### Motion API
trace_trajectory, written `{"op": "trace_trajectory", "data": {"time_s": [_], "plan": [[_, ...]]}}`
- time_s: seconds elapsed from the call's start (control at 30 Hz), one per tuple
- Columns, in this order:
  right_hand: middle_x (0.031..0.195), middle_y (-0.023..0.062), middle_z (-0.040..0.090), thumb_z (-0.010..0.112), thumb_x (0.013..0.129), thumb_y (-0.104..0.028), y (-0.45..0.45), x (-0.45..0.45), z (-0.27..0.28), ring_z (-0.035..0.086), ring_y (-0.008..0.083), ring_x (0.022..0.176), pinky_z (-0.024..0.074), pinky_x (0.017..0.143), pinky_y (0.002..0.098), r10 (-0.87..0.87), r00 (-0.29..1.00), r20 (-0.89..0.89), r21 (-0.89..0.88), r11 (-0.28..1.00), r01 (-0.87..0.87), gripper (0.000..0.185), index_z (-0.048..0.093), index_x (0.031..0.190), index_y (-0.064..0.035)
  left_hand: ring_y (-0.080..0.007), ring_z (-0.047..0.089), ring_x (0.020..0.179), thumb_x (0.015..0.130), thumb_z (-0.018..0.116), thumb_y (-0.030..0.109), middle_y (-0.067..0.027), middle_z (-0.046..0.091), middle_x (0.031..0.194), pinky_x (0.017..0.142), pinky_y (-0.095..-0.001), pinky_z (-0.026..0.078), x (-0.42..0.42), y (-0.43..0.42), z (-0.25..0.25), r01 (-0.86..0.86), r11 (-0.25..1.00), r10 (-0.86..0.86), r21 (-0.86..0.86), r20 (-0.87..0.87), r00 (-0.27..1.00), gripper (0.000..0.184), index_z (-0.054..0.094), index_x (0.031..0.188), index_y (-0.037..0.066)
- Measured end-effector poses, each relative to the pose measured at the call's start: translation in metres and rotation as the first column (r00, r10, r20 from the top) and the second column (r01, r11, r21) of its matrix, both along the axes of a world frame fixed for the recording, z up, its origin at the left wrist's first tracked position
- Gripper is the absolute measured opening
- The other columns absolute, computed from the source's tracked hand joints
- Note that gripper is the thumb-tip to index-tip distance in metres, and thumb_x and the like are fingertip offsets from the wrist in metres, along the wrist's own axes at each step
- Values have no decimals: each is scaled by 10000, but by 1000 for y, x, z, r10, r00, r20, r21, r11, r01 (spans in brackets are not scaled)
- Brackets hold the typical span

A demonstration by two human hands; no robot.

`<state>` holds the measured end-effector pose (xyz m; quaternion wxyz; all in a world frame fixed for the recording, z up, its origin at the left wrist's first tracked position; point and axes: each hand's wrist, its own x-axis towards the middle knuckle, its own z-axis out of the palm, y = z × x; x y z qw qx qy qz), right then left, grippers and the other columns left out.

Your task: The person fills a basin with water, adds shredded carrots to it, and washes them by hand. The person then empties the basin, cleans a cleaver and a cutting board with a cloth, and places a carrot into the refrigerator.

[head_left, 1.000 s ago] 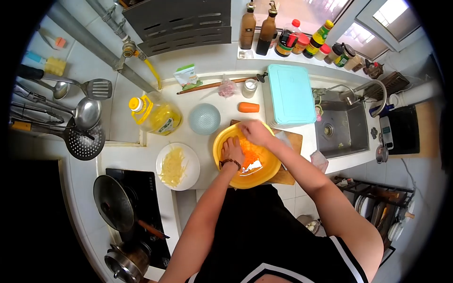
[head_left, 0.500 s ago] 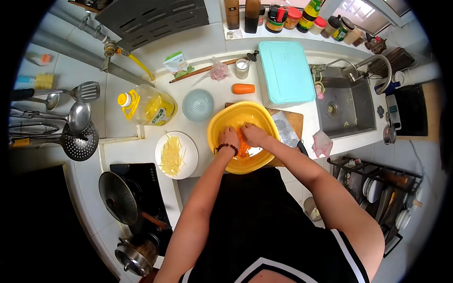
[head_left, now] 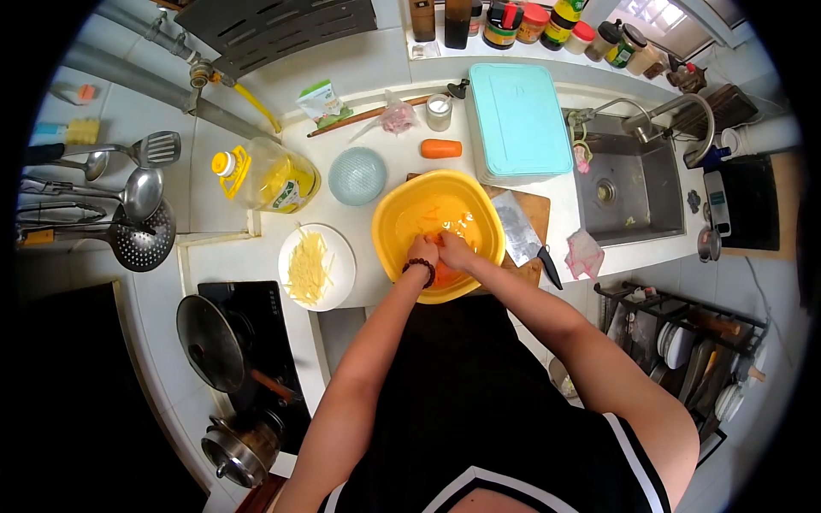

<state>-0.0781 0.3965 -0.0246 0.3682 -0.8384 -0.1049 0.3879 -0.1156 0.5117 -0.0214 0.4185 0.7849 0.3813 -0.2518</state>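
Both hands are inside a yellow plastic basin that holds water. My left hand, with a beaded bracelet at the wrist, is closed with its fingers against those of my right hand. Orange carrot shreds show beneath and between the hands, and a few float farther up in the water. My right hand is curled too, its fingertips partly hidden. Under the basin lies a wooden cutting board, with a cleaver on its right side. A carrot piece rests behind the basin.
A white plate of pale yellow shreds and a light-blue bowl stand left of the basin, near an oil jug. A turquoise-lidded box and the sink are to the right. The stove sits lower left.
My hands have come closer together, low in the basin, over the carrot shreds. The basin appears slightly shifted up and left, showing more of the cleaver and its handle.
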Motion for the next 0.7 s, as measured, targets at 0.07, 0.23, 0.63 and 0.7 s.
{"op": "trace_trajectory", "data": {"time_s": [0.07,0.23,0.63,0.7], "plan": [[1124,342,662,575,953,-252,2,-6,0,640,479,1085,518,918,498,-75,995,66,77,995,70,371,644,1162,46,-381,603,1198,1057,388,364,-247,621,1311,1013,-443,467,-4,-1,6,-105,991,111,-82,63,992,484,589,1286,-12],[1065,321,679,591,927,-179,14,0,52,655,469,1028,526,883,497,7,978,208,142,989,-38,305,647,1139,32,-296,625,1136,1061,409,509,-159,644,1286,983,-393,482,-1,4,16,-394,798,526,-457,208,824,616,571,1348,-11],[1068,269,702,591,914,-97,6,22,124,681,426,1009,546,866,460,83,951,299,170,976,-139,314,671,1193,26,-212,653,1058,1057,471,418,-100,666,1198,906,-354,533,8,25,-3,-380,367,793,-849,72,604,454,593,1297,53],[1066,259,705,574,907,-86,3,24,119,681,420,1009,544,856,470,34,952,303,183,979,-93,289,682,1151,27,-216,661,1049,1057,454,391,-97,671,1190,893,-363,544,9,25,1,-391,338,783,-856,25,621,418,600,1278,67]]}}
